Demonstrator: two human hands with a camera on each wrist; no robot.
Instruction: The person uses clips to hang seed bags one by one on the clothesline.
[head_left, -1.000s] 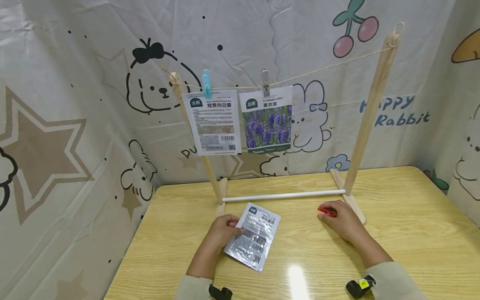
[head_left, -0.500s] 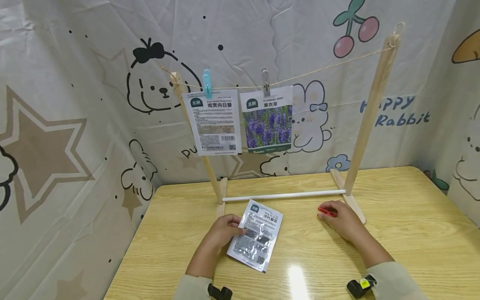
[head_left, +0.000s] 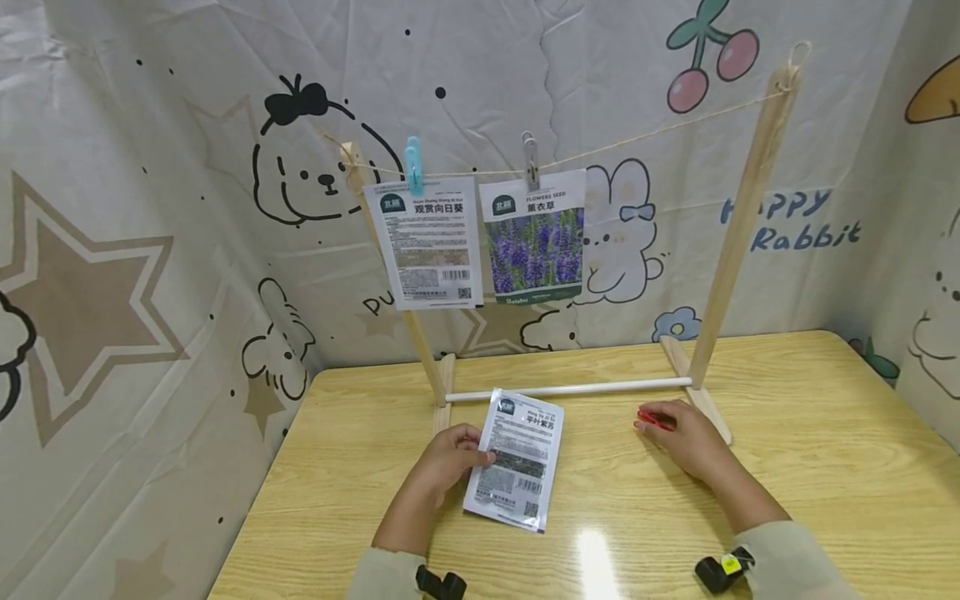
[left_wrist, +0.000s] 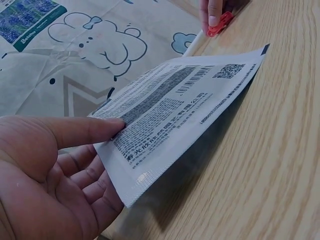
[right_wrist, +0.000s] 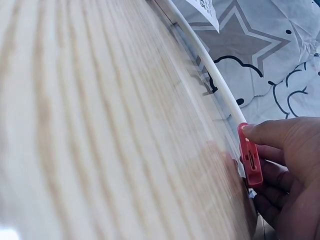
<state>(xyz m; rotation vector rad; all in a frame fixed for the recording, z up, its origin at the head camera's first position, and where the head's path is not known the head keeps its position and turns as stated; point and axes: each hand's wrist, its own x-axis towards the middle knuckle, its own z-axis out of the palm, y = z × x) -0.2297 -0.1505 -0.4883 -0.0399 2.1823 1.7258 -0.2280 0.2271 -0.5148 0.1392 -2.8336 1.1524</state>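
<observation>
My left hand (head_left: 447,460) pinches the left edge of a silver seed packet (head_left: 519,462), thumb on its printed face and fingers behind. In the left wrist view the packet (left_wrist: 175,100) is tilted, its near end raised off the table. My right hand (head_left: 686,437) holds a red clothespin (right_wrist: 250,156) between thumb and fingers, close to the stand's right foot. On the twine (head_left: 652,137) hang two more seed packets: a white text-covered one (head_left: 427,242) under a light blue clothespin (head_left: 414,167), and a lavender one (head_left: 535,250) under a grey clothespin (head_left: 531,161).
The twine runs between two wooden posts, the left one (head_left: 423,354) and the taller-looking right one (head_left: 742,233). A white rod (head_left: 585,389) joins them low down. Behind the wood-grain table (head_left: 315,500) hangs a printed cloth (head_left: 480,75).
The packet in my left hand has been lifted and turned more upright, its top edge rising toward the white rod. My right hand stays in place with the red clothespin.
</observation>
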